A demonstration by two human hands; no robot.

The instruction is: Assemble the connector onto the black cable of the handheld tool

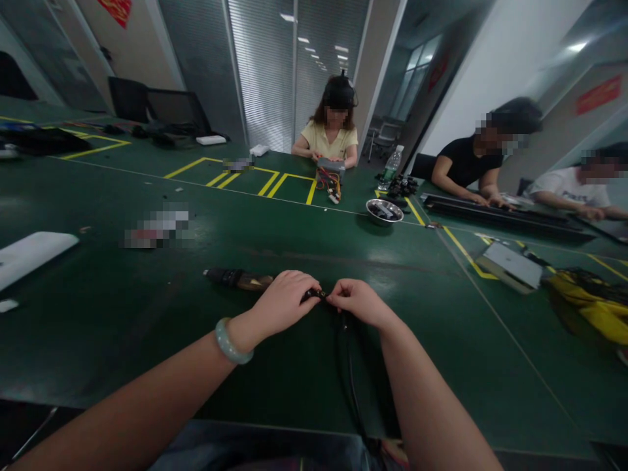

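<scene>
A pen-shaped electric screwdriver (252,282) with a black nose and brownish body lies on the green table, its tip pointing left. My left hand (289,294), with a pale green bangle at the wrist, is wrapped over its rear part. Out of the fingers pokes the dark tail end (311,296). Close against that end, my right hand (350,297) pinches a small dark plug, mostly hidden by the fingertips. From below this hand a black cable (350,366) runs down toward the table's near edge. Whether plug and tail are joined, I cannot tell.
A steel bowl (384,212) holds small dark parts, near a water bottle (391,168). Across the table a person handles a grey box with wires (330,175). Two more people sit at right, beyond a metal box (510,266) and yellow bundle (589,304). A white case (36,255) lies left.
</scene>
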